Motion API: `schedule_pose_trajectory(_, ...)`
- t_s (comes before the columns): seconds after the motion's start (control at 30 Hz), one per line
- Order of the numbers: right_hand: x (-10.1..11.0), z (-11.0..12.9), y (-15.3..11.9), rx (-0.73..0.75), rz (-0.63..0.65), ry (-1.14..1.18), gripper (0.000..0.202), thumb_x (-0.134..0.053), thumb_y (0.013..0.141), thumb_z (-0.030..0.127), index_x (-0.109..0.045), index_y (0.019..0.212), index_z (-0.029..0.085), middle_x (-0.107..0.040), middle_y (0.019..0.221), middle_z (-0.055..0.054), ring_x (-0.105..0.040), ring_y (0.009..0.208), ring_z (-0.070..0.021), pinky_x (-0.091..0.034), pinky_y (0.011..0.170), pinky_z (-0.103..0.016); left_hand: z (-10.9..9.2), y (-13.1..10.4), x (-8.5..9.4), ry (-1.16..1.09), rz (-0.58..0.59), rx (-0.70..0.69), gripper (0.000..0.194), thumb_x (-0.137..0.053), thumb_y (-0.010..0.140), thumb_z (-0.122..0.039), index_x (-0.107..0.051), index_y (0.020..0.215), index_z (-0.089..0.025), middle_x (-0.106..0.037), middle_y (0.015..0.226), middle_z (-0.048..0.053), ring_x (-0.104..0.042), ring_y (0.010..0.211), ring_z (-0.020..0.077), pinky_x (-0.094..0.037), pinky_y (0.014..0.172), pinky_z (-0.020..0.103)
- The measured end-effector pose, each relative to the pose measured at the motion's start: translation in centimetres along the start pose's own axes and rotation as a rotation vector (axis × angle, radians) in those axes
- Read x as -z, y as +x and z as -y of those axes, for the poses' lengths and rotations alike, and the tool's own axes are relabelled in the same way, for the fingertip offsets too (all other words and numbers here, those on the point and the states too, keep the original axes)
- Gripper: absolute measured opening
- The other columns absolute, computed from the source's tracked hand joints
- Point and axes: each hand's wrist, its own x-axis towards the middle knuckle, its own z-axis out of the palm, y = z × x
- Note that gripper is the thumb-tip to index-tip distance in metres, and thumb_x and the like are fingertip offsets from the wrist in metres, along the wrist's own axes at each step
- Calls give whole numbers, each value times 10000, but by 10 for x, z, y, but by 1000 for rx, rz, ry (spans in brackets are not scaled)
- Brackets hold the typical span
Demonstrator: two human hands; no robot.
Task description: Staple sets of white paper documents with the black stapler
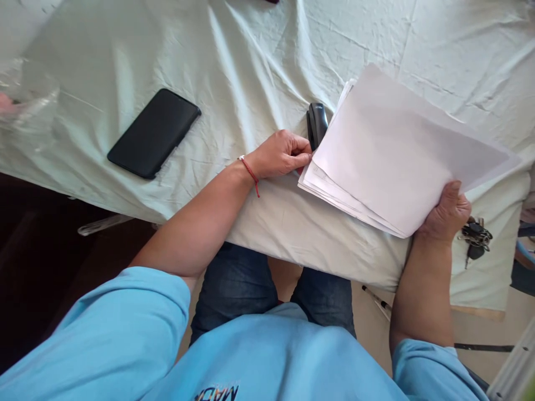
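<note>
A loose stack of white paper sheets lies tilted over the cloth, its layers uneven along the left and lower edges. My right hand grips the lower right edge of the stack, thumb on top and fingers hidden beneath. At the stack's left corner, my left hand pinches the paper edge between thumb and curled fingers. Just behind that hand stands a black stapler, partly covered by the sheets. A red string bracelet circles my left wrist.
A black phone or tablet in a case lies to the left on the pale tablecloth. A bunch of keys is beside my right wrist. Clear plastic wrapping sits at the far left. The table's front edge runs just above my lap.
</note>
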Motion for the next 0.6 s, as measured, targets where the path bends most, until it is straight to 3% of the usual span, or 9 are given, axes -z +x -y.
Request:
schedule_pose_trajectory(0.1, 1, 0, 1, -12, -22, -13, 474, -1021, 940, 601, -822, 864, 178, -809, 954, -17, -808, 1051, -194, -757, 1087, -366, -3, -1, -2, -47, -9, 7, 262, -715, 1011, -290, -764, 782, -174, -757, 681, 9, -544, 606, 104, -416, 614, 254)
schedule_pose_trajectory(0.2, 1, -1, 2, 19, -15, 3, 556, -1059, 871, 666, -778, 784, 194, -772, 908, -8, -787, 1015, -188, -762, 1031, -338, -7, -2, -5, -104, -28, 17, 530, -726, 1143, -561, -771, 778, -178, -776, 680, 39, -543, 581, 102, -422, 599, 263)
schedule_pose_trajectory(0.3, 1, 0, 0, 54, 16, 30, 588, -1082, 827, 715, -805, 809, 197, -776, 904, -6, -786, 1042, -189, -758, 1042, -331, -11, -3, -8, -106, -48, -2, 779, -696, 1118, -870, -731, 730, -195, -754, 669, 47, -548, 592, 108, -401, 596, 282)
schedule_pose_trajectory(0.37, 1, 2, -3, 58, 25, 38, 561, -1071, 856, 700, -856, 892, 184, -814, 961, -21, -803, 1095, -198, -749, 1104, -354, -12, -4, -10, -73, -54, -17, 853, -680, 1076, -966, -654, 671, -215, -665, 615, 20, -532, 604, 115, -378, 598, 296)
schedule_pose_trajectory(0.5, -3, 7, -8, 27, 11, 22, 474, -1031, 930, 629, -877, 941, 181, -843, 1007, -25, -832, 1152, -217, -734, 1186, -410, -8, -5, -10, 14, -65, -40, 864, -706, 1071, -930, -424, 618, -251, -395, 569, -28, -426, 631, 129, -320, 612, 326)
schedule_pose_trajectory(0.6, -4, 9, -10, 8, 37, 38, 481, -1052, 880, 632, -854, 903, 195, -852, 1008, -30, -847, 1225, -233, -698, 1257, -415, -1, -5, -9, 44, -82, -70, 816, -719, 1096, -831, -347, 654, -254, -313, 635, -26, -355, 677, 139, -273, 636, 344)
